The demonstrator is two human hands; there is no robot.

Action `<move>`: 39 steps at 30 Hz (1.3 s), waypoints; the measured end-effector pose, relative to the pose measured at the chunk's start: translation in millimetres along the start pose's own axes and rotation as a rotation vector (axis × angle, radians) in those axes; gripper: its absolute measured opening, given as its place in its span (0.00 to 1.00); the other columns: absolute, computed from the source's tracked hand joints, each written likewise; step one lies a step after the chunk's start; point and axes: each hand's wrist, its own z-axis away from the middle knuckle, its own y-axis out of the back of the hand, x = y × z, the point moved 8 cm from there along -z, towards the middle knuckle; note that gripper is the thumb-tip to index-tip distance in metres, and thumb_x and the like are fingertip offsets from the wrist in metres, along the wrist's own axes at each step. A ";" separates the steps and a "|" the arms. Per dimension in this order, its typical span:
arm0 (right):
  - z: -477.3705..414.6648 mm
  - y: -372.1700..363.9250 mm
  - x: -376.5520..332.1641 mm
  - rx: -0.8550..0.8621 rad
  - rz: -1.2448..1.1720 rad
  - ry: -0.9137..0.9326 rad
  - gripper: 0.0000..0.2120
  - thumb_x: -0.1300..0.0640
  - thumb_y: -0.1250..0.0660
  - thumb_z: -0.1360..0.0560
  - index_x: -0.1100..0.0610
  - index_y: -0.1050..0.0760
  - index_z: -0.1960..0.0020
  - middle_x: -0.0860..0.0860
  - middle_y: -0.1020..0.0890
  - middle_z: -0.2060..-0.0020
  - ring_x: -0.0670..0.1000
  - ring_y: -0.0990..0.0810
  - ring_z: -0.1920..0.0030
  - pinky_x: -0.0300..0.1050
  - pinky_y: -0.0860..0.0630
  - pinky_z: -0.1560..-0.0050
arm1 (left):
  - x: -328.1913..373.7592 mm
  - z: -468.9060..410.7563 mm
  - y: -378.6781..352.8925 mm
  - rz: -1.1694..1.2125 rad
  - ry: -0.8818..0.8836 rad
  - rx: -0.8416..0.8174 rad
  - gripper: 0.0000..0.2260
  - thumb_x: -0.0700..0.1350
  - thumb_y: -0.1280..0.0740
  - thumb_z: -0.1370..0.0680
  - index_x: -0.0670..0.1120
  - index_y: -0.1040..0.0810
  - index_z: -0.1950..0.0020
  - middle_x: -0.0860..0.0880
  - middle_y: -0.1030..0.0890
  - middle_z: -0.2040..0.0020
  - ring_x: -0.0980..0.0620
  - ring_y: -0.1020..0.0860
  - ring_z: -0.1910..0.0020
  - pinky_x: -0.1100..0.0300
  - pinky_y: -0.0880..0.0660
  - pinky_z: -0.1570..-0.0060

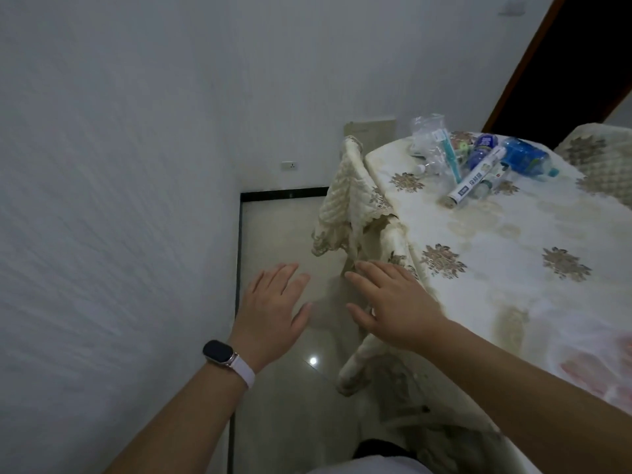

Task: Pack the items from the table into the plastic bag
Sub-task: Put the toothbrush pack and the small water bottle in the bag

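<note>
Several items lie in a heap at the far end of the table (496, 254): a white tube box (473, 177), a teal toothbrush (450, 155), a blue bottle (525, 158), a blue-capped jar (480, 148) and clear plastic packets (427, 131). A thin white plastic bag with red print (602, 360) lies at the table's near right edge. My left hand (273, 309) and my right hand (393, 302) hover flat, fingers spread, palms down, over the floor left of the table. Neither hand holds anything.
A chair with a cream lace cover (349, 200) stands against the table's left side, another chair back (602, 159) at the far right. A white wall (119, 165) runs along the left, with glossy floor tiles (284, 234) below. A dark doorway (581, 63) is at upper right.
</note>
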 end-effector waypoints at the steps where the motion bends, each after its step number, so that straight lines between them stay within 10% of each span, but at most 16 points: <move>1: -10.2 -2.3 2.3 -0.007 0.003 -0.006 0.26 0.39 0.42 0.24 0.52 0.27 0.32 0.53 0.24 0.34 0.56 0.27 0.34 0.53 0.31 0.34 | -7.4 -7.4 -0.9 0.003 0.002 0.004 0.21 0.54 0.39 0.22 0.46 0.24 0.33 0.44 0.24 0.33 0.43 0.27 0.34 0.43 0.30 0.35; 22: -335.4 -93.5 191.0 0.041 -0.192 -0.176 0.26 0.39 0.43 0.24 0.53 0.27 0.34 0.53 0.24 0.35 0.54 0.27 0.35 0.52 0.31 0.36 | -170.4 -337.8 -63.6 -0.129 -0.053 -0.081 0.21 0.53 0.38 0.22 0.43 0.23 0.35 0.42 0.23 0.35 0.41 0.24 0.38 0.44 0.28 0.38; 39: -413.9 -113.3 343.0 0.027 -0.088 -0.624 0.26 0.39 0.43 0.26 0.53 0.25 0.35 0.54 0.23 0.36 0.57 0.25 0.37 0.54 0.29 0.38 | -196.1 -562.2 -169.5 0.032 -0.367 -0.138 0.21 0.55 0.39 0.23 0.45 0.23 0.35 0.43 0.23 0.34 0.43 0.25 0.38 0.48 0.31 0.38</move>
